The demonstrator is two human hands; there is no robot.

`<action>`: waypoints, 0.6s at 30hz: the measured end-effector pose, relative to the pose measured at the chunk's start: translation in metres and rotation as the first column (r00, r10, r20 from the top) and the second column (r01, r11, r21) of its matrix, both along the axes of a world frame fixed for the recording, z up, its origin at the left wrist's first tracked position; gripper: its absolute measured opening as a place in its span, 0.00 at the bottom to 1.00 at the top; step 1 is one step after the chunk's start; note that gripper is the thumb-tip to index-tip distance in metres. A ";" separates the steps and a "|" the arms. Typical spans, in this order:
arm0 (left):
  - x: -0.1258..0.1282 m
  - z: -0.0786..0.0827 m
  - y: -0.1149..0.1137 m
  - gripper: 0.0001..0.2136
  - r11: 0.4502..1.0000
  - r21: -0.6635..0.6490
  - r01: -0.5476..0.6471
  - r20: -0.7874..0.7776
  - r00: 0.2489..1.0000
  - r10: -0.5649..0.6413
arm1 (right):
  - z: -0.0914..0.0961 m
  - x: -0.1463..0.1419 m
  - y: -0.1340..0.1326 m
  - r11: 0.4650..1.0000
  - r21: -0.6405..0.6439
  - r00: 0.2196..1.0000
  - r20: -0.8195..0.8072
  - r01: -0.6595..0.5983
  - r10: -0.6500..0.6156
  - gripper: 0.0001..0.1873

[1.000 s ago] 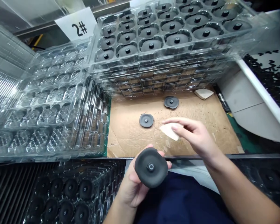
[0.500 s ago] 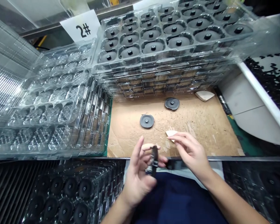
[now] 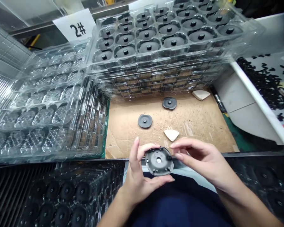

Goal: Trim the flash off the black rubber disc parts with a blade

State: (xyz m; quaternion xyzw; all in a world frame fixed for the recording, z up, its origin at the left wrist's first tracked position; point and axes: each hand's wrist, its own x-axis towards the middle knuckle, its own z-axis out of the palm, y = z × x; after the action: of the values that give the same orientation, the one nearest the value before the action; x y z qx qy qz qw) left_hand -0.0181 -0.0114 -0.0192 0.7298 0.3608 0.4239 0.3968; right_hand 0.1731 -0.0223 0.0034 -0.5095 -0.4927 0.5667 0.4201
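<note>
My left hand [image 3: 142, 176] grips a rounded black plastic part [image 3: 159, 161] by its edges, its hollow side with small pegs turned up toward me. At its right rim is my right hand [image 3: 198, 154], thumb and fingertips pinched together; whatever lies between them is too small to make out. Just beyond, a white wedge-shaped piece [image 3: 171, 134] lies on the cardboard sheet [image 3: 123, 138]. Two similar dark round parts, a nearer one [image 3: 144, 121] and a farther one [image 3: 169, 103], rest there with their centre stubs up.
Clear trays of black parts [image 3: 149, 47] are stacked at the back. More clear trays [image 3: 42, 104] stand to the left, beneath a "2#" sign [image 3: 75, 26]. A white bin [image 3: 262, 104] at right holds small black pieces. Another wedge [image 3: 201, 94] lies far right on the cardboard.
My left hand has turned the black part from edge-on to hollow side up. My right hand has moved from beside the white wedge to the part's right rim.
</note>
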 end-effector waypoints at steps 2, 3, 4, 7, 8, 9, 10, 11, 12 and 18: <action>-0.001 0.002 -0.001 0.49 0.996 -0.085 -0.004 0.028 1.000 0.006 | 0.008 0.000 0.005 0.986 -0.063 0.988 -0.027 -0.156 0.154 0.08; -0.002 0.003 -0.002 0.48 0.992 -0.127 -0.002 0.037 0.999 0.007 | 0.010 0.000 0.007 0.971 -0.086 0.974 -0.048 -0.223 0.220 0.07; -0.002 0.003 -0.003 0.48 0.986 -0.164 0.002 0.047 0.999 0.005 | 0.012 0.000 0.010 0.956 -0.104 0.960 -0.080 -0.274 0.267 0.07; -0.004 0.005 -0.006 0.47 0.969 -0.242 0.043 0.091 0.996 -0.022 | 0.015 -0.001 0.015 0.919 -0.150 0.916 -0.236 -0.363 0.324 0.08; -0.004 0.005 -0.007 0.47 0.963 -0.264 0.061 0.102 0.994 -0.035 | 0.015 -0.002 0.016 0.909 -0.163 0.897 -0.296 -0.385 0.327 0.08; -0.005 0.004 -0.008 0.47 0.955 -0.287 0.080 0.110 0.993 -0.050 | 0.015 -0.002 0.017 0.899 -0.171 0.878 -0.350 -0.403 0.327 0.09; -0.005 0.004 -0.008 0.47 0.945 -0.312 0.098 0.119 0.991 -0.064 | 0.015 -0.003 0.017 0.890 -0.177 0.860 -0.391 -0.419 0.328 0.09; -0.005 0.003 -0.009 0.47 0.936 -0.333 0.116 0.126 0.989 -0.078 | 0.015 -0.003 0.017 0.883 -0.182 0.848 -0.415 -0.433 0.331 0.08; -0.005 0.002 -0.010 0.48 0.931 -0.342 0.131 0.129 0.987 -0.091 | 0.014 -0.004 0.017 0.877 -0.184 0.841 -0.422 -0.444 0.338 0.07; -0.004 -0.002 -0.015 0.48 0.967 -0.223 0.121 0.115 0.989 -0.097 | 0.011 -0.004 0.001 0.904 -0.259 0.879 -0.428 -0.340 0.208 0.04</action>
State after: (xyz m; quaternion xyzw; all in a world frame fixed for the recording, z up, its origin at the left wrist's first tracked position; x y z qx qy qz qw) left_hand -0.0220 -0.0261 -0.0213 0.6749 0.3457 0.3940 0.5194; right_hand 0.1691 -0.0216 0.0145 -0.3723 -0.3662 0.7847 0.3339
